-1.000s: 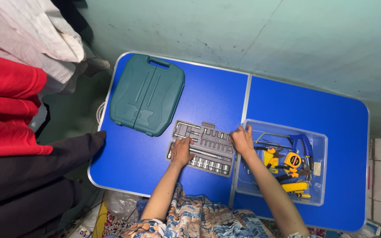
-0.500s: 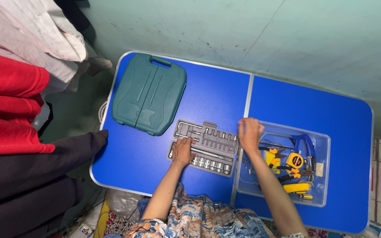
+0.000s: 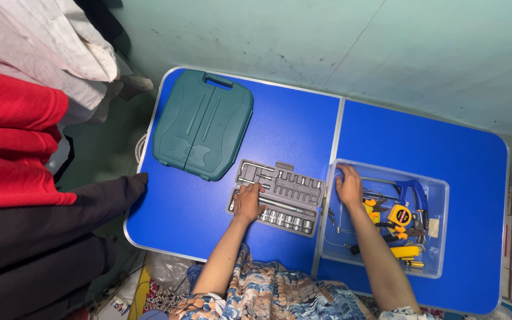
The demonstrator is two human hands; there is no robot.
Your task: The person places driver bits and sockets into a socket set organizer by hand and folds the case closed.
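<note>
A flat grey plastic socket-set tray (image 3: 277,198) lies near the middle of the blue folding bench (image 3: 291,127), its moulded slots filled with shiny steel sockets in a row along the near edge and long bars across the top. The left hand (image 3: 248,201) rests on the tray's left part, fingers loosely spread. The right hand (image 3: 349,185) reaches into the clear plastic bin (image 3: 437,181) of yellow-handled tools just beside the tray, fingers curled; what they grip I cannot tell. A closed green plastic case (image 3: 202,124) lies at the far left.
</note>
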